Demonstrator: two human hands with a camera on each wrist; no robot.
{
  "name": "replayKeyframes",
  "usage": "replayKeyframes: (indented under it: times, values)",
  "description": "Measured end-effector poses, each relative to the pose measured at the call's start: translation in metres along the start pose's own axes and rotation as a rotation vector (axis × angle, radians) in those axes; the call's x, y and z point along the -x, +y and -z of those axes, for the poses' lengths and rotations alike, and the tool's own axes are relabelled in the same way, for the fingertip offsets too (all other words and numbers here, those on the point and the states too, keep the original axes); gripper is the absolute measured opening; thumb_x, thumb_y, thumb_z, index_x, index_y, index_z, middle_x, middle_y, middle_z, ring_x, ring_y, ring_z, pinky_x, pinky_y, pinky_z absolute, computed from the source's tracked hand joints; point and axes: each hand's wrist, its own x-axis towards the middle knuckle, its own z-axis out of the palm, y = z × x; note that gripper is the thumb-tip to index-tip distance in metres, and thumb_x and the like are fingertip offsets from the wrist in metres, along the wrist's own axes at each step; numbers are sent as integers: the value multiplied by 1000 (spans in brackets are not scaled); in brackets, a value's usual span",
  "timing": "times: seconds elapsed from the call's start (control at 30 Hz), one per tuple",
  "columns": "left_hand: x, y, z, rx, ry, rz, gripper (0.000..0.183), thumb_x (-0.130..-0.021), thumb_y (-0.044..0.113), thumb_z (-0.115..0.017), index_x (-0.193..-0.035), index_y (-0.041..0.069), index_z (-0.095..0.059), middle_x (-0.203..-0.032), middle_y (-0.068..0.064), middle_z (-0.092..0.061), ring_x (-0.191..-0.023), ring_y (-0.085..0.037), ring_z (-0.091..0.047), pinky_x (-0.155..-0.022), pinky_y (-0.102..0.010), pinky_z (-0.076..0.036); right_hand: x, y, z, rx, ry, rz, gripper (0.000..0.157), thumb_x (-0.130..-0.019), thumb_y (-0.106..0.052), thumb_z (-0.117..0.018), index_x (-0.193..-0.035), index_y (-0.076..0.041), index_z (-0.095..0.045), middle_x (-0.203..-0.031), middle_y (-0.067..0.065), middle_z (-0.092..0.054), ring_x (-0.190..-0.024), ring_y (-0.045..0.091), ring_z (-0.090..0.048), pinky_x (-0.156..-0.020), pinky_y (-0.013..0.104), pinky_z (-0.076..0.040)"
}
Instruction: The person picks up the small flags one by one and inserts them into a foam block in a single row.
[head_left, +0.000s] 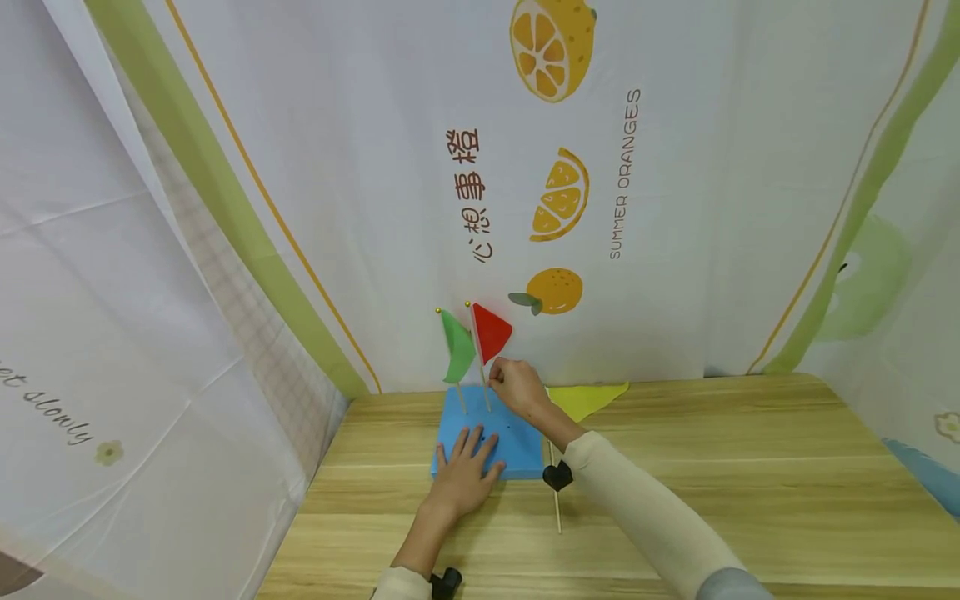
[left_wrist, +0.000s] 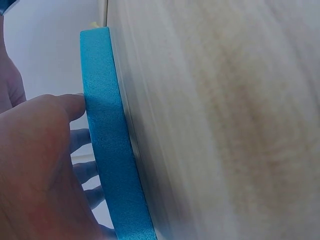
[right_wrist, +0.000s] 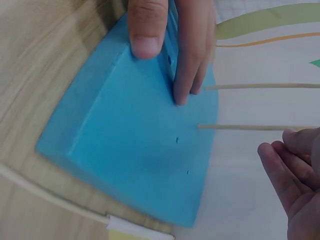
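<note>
A blue foam block (head_left: pixel 517 450) lies on the table with small holes in its top. My left hand (head_left: pixel 465 479) rests on its near left part with fingers spread; in the left wrist view the thumb touches the block's edge. A green flag (head_left: pixel 459 346) and a red flag (head_left: pixel 491 332) stand on thin sticks upright in the block. My right hand (head_left: pixel 517 387) is at the red flag's stick (right_wrist: pixel 240 127), below the cloth, fingers curled. Its fingertips meet or nearly meet the stick; whether they pinch it is unclear.
A yellow flag (head_left: pixel 588 401) lies on the wooden table (head_left: pixel 712 467) right of the block, its stick (head_left: pixel 557 508) pointing toward me under the right forearm. Behind the table hangs a white curtain (head_left: pixel 375 208) with printed oranges, close to the flags.
</note>
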Motion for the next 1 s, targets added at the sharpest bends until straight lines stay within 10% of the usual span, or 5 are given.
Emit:
replayKeyframes:
  times: [1.0]
  values:
    - [2,-1,2,51,-2,-20,58,-111,41,-55,-162,12,-49,-173,-21,-32,-161,-50,-24,-120,-85,-11,57,47,41,1,-53,53,8,-97,-9,-78,-90,-7,-77,-78,0,-74,-66,7,-64,-62,23,-56]
